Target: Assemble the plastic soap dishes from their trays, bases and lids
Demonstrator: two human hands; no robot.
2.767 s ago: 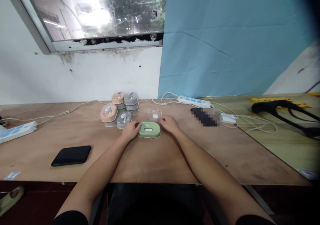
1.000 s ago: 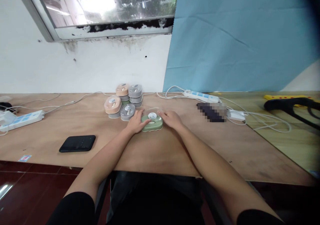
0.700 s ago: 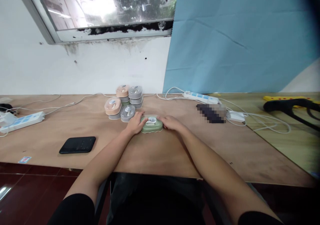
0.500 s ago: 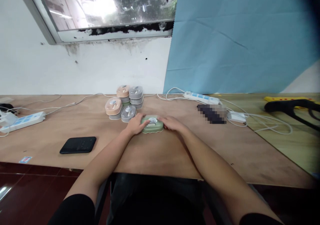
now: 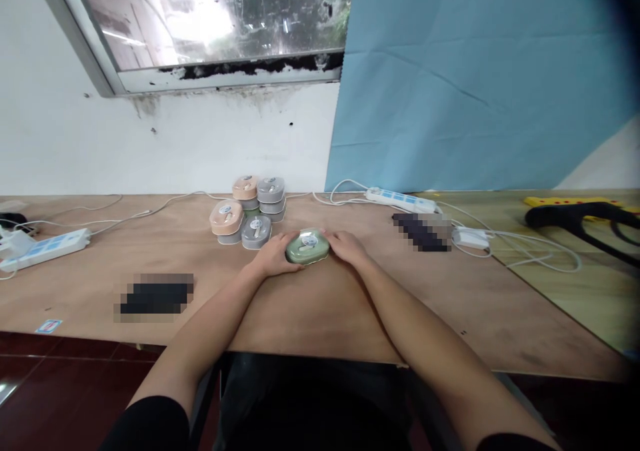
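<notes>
box [image 5: 303, 258], green, under clear lid [image 5: 309, 241]

Window [image 5: 280, 17]: upper left of my view, metal-framed, white glare on the pane, black patches below.
Wall [image 5: 200, 144]: white, stained under the window.
Blue sheet [image 5: 450, 91]: creased, over the wall at upper right.
Table [image 5: 310, 311]: brown wood before me, across the middle; a yellower wooden surface [image 5: 590, 297] adjoins at right.
Floor [image 5: 65, 397]: dark red tiles at lower left, one bright reflection.

The green oval plastic box [image 5: 308, 248] at frame centre has a glossy, clear plastic lid [image 5: 311, 239]. The brown wooden tabletop [image 5: 315, 314] looks smooth, mostly matt.
</notes>
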